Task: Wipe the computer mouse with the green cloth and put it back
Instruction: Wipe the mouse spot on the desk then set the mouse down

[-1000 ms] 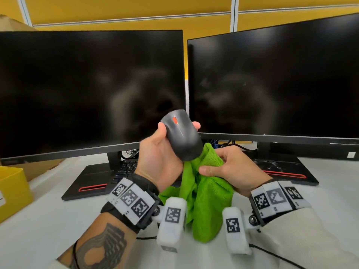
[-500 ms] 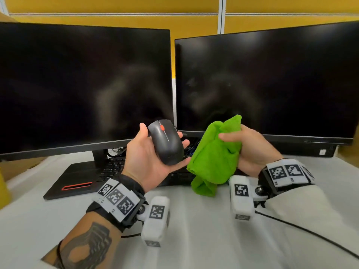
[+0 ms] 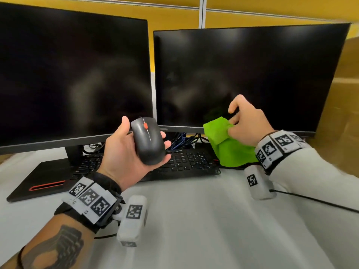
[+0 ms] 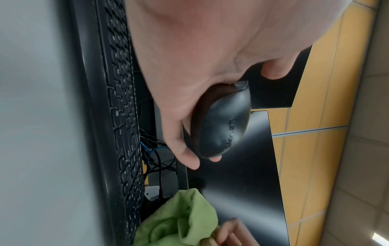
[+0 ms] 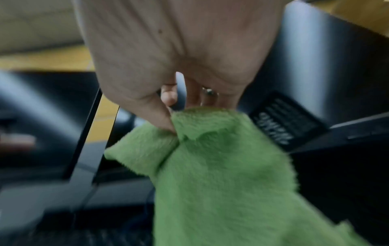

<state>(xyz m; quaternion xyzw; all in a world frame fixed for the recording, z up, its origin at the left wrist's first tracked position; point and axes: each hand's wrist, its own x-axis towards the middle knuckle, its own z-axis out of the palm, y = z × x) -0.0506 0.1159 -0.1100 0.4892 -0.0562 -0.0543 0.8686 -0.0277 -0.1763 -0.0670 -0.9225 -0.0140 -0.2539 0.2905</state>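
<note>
Two dark monitors, left monitor (image 3: 73,74) and right monitor (image 3: 250,74), stand side by side at the back of the white desk (image 3: 194,220), with a black keyboard (image 3: 186,162) in front of them and a tangle of cables (image 3: 182,140) behind it. The left hand (image 3: 124,154) is raised palm-up over the keyboard, thumb and fingers curled round the black mouse (image 3: 148,140), which lies in the palm, buttons and red wheel facing up. The right hand (image 3: 246,123) is well apart to the right, thumb and fingers pinching a bunched corner of the green cloth (image 3: 227,144); the index finger sticks up loose and the rest of the cloth hangs over the keyboard's right end. Cloth and mouse are not touching. Judgement: the wiping looks over or paused, so the mouse goes back next. To do it well, keep the palm grip steady, lower the mouse flat onto bare desk beside the keyboard, and keep the cloth from dragging on the keys. No containers in view.
</note>
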